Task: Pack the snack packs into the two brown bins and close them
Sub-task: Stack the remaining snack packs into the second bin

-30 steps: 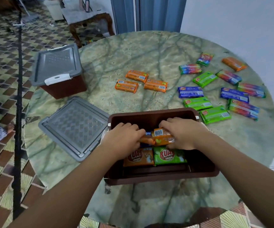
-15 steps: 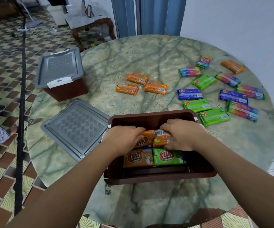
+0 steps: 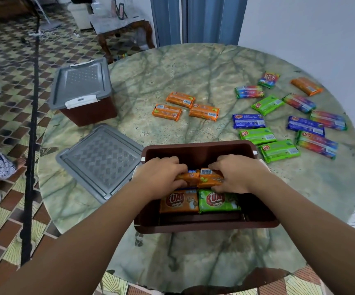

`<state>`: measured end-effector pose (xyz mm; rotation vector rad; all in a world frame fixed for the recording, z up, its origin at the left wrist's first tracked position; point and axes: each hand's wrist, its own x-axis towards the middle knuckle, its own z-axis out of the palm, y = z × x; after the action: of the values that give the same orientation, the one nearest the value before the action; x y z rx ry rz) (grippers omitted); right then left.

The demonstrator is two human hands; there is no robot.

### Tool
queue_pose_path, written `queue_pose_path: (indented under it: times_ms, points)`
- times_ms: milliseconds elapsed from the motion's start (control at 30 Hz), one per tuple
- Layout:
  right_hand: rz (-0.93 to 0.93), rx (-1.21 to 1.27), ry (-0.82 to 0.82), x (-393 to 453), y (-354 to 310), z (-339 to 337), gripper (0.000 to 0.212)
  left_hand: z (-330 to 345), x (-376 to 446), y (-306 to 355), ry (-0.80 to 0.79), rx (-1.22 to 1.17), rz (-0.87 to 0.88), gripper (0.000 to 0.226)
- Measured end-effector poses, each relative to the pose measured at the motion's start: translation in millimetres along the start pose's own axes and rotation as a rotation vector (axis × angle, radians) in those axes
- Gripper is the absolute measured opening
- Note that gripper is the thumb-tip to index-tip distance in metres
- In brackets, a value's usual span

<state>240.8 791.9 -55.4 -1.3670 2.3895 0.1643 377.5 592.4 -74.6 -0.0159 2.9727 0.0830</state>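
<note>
Hands: left hand [image 3: 160, 177] and right hand [image 3: 235, 174] each grip one orange pack [image 3: 209, 177] inside open bin [image 3: 204, 227]; four packs inside, sixteen loose on desk [image 3: 193, 71]; second bin [image 3: 85, 96] lidded.

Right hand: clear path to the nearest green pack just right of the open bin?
Probably yes, once freed. The right hand grips an orange pack inside the open bin; the green pack lies beyond the bin's right rim on bare table, nothing between.
</note>
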Motion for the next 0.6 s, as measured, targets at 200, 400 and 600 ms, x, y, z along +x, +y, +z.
queue_pose_path:
  times_ms: [200,400,600]
  points:
    - [0.008,-0.02,-0.024,3.1,0.9,1.4,0.069,-0.6,-12.7,5.4,0.267,-0.22,0.022,0.024]
    - [0.015,0.01,-0.027,3.4,1.3,1.2,0.067,-8.5,-17.9,11.7,0.191,-0.388,-0.073,0.066]
    - [0.01,0.038,-0.029,3.2,3.2,1.4,0.06,3.4,-13.6,5.0,0.19,-0.284,-0.072,0.042]
